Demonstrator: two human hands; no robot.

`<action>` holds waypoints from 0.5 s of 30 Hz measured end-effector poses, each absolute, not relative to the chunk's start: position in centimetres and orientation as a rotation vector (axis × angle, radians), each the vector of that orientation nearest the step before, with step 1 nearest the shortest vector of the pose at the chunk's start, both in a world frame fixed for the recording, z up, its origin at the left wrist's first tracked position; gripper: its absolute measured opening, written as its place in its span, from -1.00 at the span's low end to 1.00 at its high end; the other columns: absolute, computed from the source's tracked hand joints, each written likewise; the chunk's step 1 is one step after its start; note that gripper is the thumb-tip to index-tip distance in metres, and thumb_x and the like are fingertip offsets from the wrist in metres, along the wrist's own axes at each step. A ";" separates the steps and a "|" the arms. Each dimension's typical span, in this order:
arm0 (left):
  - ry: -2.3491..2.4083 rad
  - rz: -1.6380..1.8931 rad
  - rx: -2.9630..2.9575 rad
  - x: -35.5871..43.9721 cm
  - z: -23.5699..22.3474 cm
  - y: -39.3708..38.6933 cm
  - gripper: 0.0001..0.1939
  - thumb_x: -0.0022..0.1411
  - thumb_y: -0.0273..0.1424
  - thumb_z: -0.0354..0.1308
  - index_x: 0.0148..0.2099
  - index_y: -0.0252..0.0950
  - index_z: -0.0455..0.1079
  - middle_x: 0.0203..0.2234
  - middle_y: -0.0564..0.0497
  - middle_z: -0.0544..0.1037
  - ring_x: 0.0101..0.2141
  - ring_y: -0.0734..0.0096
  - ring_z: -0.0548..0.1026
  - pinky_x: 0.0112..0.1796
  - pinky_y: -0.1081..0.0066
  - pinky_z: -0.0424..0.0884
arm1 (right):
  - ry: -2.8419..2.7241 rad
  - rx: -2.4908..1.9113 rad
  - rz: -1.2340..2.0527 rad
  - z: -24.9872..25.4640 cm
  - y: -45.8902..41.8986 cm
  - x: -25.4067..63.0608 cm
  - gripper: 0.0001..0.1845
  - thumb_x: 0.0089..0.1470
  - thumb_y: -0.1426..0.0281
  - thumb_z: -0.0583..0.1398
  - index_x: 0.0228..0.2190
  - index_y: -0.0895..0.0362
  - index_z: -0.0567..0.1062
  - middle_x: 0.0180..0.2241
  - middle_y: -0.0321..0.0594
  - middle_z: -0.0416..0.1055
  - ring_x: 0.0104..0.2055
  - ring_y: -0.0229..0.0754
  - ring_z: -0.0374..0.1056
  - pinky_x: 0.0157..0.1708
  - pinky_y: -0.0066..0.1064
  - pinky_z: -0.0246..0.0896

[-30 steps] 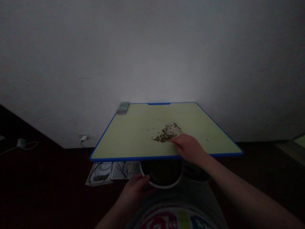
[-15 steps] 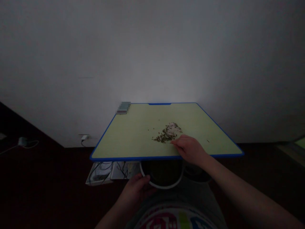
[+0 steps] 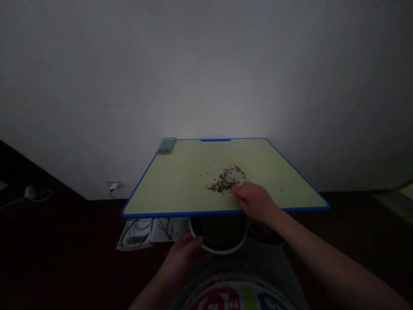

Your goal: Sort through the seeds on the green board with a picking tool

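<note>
The right hand (image 3: 254, 200) is narrow, its fingertips drawn together at the near side of the pile of dark and pale grains (image 3: 235, 173); whether a grain sits between them I cannot tell. The pile lies just ahead of those fingertips and spreads to their left, so a careless sideways push of the knuckles could mix the darker grains (image 3: 222, 185) back into the pale ones, or scatter them like the few stray grains (image 3: 208, 173) lying farther out on the left. Nearer than the fingertips, the wrist crosses the table's blue edge (image 3: 180, 214); a quick drag toward the body might carry grains over it. Below and to the left of that hand is the bowl (image 3: 224, 253), its far part hidden beneath the table (image 3: 155, 189). The left hand (image 3: 185, 250) holds its rim, thumb lying over the near-left side. Only that side looks held, so a slackened grip or a knock from the right forearm (image 3: 309, 243) could tip it, and whatever lies in its dark inside, too dim to make out, might spill. Poor light also makes small grains easy to miss, as with the thin dark sliver (image 3: 282, 190) right of the right hand.
</note>
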State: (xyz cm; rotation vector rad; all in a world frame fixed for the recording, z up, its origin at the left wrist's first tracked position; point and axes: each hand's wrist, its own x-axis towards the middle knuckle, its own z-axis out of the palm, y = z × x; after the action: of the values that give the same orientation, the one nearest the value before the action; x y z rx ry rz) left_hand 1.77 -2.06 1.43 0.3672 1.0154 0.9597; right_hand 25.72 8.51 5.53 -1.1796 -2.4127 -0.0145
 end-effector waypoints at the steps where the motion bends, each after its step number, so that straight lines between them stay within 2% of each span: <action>1: 1.013 0.961 0.367 1.8 1.5 -2.1 -0.88 0.08 -0.50 0.25 -0.26 -0.37 0.49 -0.36 -0.11 0.67 -0.29 0.22 0.61 -0.24 0.31 0.51 | -2.409 -1.199 -0.015 5.6 8.6 25.7 -0.68 0.12 0.51 0.08 -0.17 0.16 0.57 -0.30 -0.14 0.57 -0.23 -0.11 0.40 -0.19 -0.31 0.30; 5: 1.009 0.975 0.356 1.8 1.6 -2.1 -0.94 0.07 -0.52 0.24 -0.32 -0.37 0.49 -0.40 -0.08 0.67 -0.33 0.26 0.61 -0.26 0.34 0.52 | -2.412 -1.259 -0.031 5.7 9.0 25.6 -0.69 0.13 0.47 0.08 -0.16 0.13 0.57 -0.31 -0.14 0.56 -0.25 -0.11 0.40 -0.22 -0.31 0.28; 10: 0.993 0.974 0.359 1.9 1.8 -2.3 -0.88 0.05 -0.50 0.27 -0.28 -0.38 0.50 -0.39 -0.10 0.67 -0.33 0.24 0.61 -0.28 0.34 0.53 | -2.454 -1.160 -0.009 5.7 9.4 25.6 -0.70 0.14 0.49 0.08 -0.18 0.16 0.57 -0.31 -0.15 0.56 -0.26 -0.10 0.39 -0.23 -0.30 0.28; 15: 1.024 0.973 0.360 1.9 1.6 -2.2 -0.90 0.04 -0.51 0.27 -0.31 -0.37 0.50 -0.41 -0.07 0.67 -0.35 0.26 0.61 -0.26 0.32 0.53 | -2.493 -1.068 0.046 5.9 8.8 26.0 -0.71 0.13 0.50 0.09 -0.21 0.15 0.58 -0.31 -0.15 0.56 -0.25 -0.13 0.39 -0.20 -0.32 0.27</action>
State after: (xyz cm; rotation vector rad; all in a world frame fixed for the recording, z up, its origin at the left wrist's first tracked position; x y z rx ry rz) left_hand 1.89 -2.24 1.57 0.3597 1.0243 0.9731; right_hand 26.03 8.80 5.91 -1.0685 -2.4931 0.0461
